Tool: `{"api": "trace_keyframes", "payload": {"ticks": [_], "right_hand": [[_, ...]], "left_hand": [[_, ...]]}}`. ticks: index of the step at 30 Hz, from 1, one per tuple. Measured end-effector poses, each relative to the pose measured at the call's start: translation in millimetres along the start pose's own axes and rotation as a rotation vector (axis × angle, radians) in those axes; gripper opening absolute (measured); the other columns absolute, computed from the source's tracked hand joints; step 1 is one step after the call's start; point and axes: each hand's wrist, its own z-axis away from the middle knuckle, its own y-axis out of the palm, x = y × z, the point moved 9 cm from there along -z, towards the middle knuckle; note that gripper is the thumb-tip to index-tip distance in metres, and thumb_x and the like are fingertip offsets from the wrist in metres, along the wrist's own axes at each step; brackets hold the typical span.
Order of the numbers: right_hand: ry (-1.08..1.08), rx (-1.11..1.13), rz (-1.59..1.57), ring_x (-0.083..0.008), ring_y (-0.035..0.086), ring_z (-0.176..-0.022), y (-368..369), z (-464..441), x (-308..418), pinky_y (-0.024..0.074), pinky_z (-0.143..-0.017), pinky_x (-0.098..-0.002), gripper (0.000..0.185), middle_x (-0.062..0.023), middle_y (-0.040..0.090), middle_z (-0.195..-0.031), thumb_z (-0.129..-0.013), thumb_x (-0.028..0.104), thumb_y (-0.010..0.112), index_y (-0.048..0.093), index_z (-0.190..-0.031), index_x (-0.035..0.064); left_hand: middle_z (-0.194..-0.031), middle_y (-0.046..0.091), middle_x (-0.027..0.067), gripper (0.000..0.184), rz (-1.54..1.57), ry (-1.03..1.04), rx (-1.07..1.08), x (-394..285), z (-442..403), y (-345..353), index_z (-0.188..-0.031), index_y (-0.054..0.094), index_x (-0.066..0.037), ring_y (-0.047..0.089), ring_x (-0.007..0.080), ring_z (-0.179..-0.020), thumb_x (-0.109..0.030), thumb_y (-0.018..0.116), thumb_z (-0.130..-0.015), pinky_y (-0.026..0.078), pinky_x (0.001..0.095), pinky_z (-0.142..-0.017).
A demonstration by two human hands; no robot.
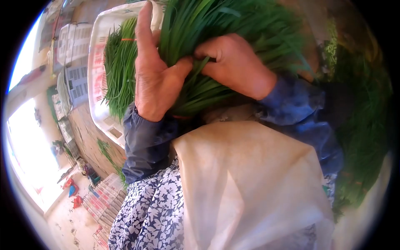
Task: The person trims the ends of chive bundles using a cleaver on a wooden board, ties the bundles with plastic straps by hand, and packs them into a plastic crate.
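A thick bunch of long green chives (179, 31) lies across my lap, its leaves spreading to the upper right. My left hand (156, 81) is against the left side of the bunch, index finger stretched upward and thumb held out across the leaves. The chives pass through the gap between that finger and thumb. My right hand (239, 64) is closed, thumb and fingers pinching a few chive leaves close to my left thumb. Its remaining fingers are curled under and partly hidden.
At the left, a white plastic crate (93, 83) holds a chive bundle (121, 62) tied with an orange band. More crates (77, 83) stand beyond it. Loose chives (108, 154) lie on the floor. A dark heap of greens (362, 125) is at right. A pale apron (250, 166) covers my lap.
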Motion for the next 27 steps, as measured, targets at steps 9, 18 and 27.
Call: {"api": "trace_keyframes", "payload": {"ticks": [9, 18, 27], "right_hand": [[0.240, -0.395, 0.508, -0.0286, 0.065, -0.079, -140.6, 40.8, -37.7, 0.0498, -0.069, -0.0368, 0.019, -0.0140, 0.068, -0.087, -0.086, 0.016, 0.061, 0.069, -0.098, 0.0043], [0.076, -0.354, 0.301, -0.0291, 0.062, -0.096, -167.8, 82.8, 29.8, 0.0492, -0.086, -0.0372, 0.050, -0.0164, 0.063, -0.104, -0.069, -0.007, 0.053, 0.060, -0.117, 0.0046], [-0.114, -0.014, 0.323, -0.0288, 0.055, -0.110, -13.2, 90.0, 17.5, 0.0412, -0.092, -0.0437, 0.060, -0.0132, 0.056, -0.121, -0.066, 0.023, 0.075, 0.058, -0.120, 0.0041]], "left_hand": [[-0.128, 0.055, 0.0160, 0.088, -0.040, -0.044, -0.068, 9.2, 2.2, -11.5, -0.150, 0.018, -0.008, 0.057, 0.0232, -0.112, 0.009, 0.058, -0.073, 0.043, 0.0324, -0.099], [-0.113, 0.060, 0.0164, 0.090, -0.336, 0.059, 0.059, 9.6, -10.6, 3.1, -0.148, 0.026, -0.007, 0.063, 0.0270, -0.100, 0.006, 0.065, -0.068, 0.049, 0.0345, -0.088], [-0.121, 0.056, 0.0157, 0.091, 0.209, -0.060, -0.064, 30.4, -14.9, -21.3, -0.151, 0.016, -0.005, 0.058, 0.0216, -0.108, 0.013, 0.057, -0.071, 0.046, 0.0320, -0.095]]}}
